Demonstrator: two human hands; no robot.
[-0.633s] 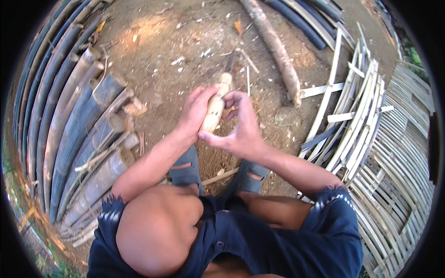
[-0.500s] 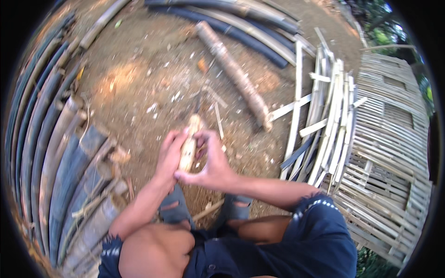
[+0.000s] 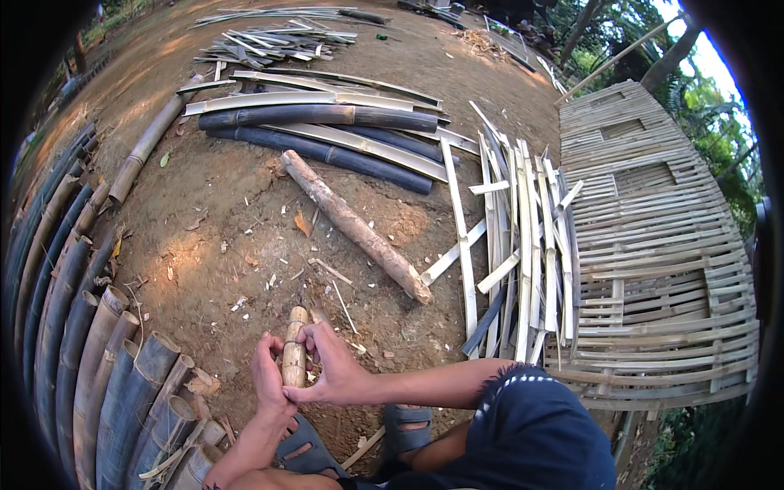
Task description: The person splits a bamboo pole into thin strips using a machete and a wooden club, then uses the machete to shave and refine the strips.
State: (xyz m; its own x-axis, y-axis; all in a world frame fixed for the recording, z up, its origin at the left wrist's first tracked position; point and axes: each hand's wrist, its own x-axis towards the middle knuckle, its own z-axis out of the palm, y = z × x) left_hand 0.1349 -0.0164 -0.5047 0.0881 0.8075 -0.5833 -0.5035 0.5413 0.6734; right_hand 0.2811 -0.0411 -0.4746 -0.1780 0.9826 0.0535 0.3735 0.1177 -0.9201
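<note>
Left hand (image 3: 268,377) and right hand (image 3: 336,369) pinch handle (image 3: 294,353) between them, far side hidden; strips (image 3: 527,253) already split, poles (image 3: 149,377) at ground's (image 3: 212,245) left edge look unsplit.

Your held piece (image 3: 294,369): smooth-looking pale wood
Your shorts (image 3: 535,437): matt cloth, frayed hem
Log before you (image 3: 355,224): rough wood
Ground around you (image 3: 204,286): matt, gritty earth

Fisheye view from the head, down and ahead over ground (image 3: 237,220).
</note>
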